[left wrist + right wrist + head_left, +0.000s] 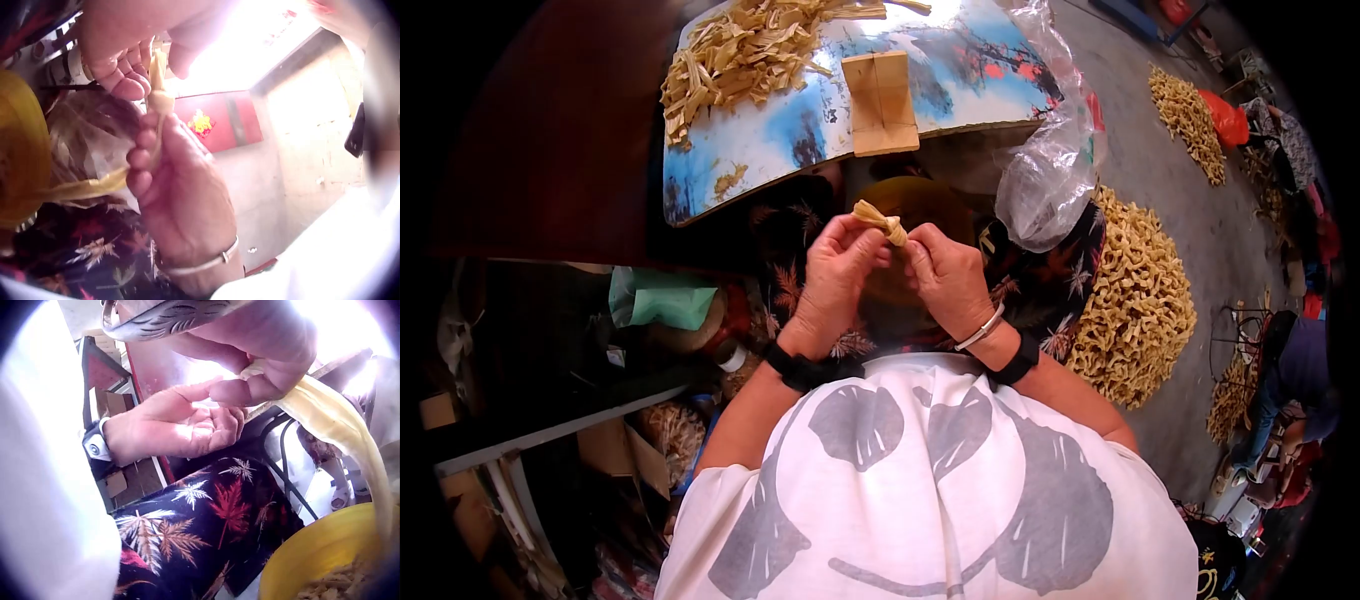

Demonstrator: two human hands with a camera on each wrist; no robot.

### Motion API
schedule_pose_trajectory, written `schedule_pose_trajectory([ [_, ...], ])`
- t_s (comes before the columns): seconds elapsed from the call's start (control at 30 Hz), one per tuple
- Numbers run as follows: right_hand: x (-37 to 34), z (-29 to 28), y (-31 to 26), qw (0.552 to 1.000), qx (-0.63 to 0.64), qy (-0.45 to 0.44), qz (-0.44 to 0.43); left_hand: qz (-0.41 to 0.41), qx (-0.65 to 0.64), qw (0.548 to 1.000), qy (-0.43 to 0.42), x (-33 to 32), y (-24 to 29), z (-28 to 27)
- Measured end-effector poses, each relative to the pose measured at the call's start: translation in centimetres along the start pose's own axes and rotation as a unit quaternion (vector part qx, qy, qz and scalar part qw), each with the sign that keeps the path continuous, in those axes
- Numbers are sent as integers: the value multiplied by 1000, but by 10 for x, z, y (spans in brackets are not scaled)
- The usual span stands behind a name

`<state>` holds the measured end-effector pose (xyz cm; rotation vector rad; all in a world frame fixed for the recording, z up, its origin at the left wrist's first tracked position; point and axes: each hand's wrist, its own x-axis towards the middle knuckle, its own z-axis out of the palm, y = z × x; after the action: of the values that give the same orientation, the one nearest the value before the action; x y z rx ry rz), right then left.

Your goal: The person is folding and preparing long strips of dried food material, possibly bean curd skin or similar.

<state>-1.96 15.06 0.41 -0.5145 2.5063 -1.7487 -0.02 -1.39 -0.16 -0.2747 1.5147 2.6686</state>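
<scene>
Both hands are raised over the lap around a pale yellow, soft-looking strip (880, 222) with a knot in it. My left hand (845, 268) pinches the fanned, bundled end between thumb and fingers. Just below the knot (162, 100), my right hand (950, 275) grips the strip with thumb and curled fingers. A long tail of the strip (337, 419) trails out of the right hand and down toward a yellow tub (294, 550), where short pale pieces lie. Within the right fist, part of the strip is hidden.
A painted table (790, 150) stands ahead, bearing a heap of yellow strips (745, 60) and a wooden block (882, 100) at its near edge. A clear plastic bag (1045, 190) hangs from its right side. A large pile of knotted pieces (1135, 300) covers floor at right.
</scene>
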Motion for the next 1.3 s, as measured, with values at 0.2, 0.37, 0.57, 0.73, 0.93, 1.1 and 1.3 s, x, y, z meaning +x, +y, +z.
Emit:
schedule_pose_trajectory([
  [0.2,8,-1,-6,993,-79,17,-86,54,83,994,42,-3,1,12],
  [0.37,29,-10,3,999,35,-5,-9,4,163,986,-43,-9,0,6],
  [0.57,35,-22,6,942,273,-121,152,-23,159,987,-9,-12,-1,2],
  [0.73,31,2,14,945,302,-44,116,-96,35,995,-13,-13,8,6],
  [0.93,41,-11,14,900,360,-65,236,-182,-40,981,-51,-15,15,-7],
  [1.1,55,-24,6,878,392,-123,245,-143,76,985,-60,-4,25,4],
  [1.3,107,-39,-12,952,264,-97,120,24,348,937,-33,51,68,7],
])
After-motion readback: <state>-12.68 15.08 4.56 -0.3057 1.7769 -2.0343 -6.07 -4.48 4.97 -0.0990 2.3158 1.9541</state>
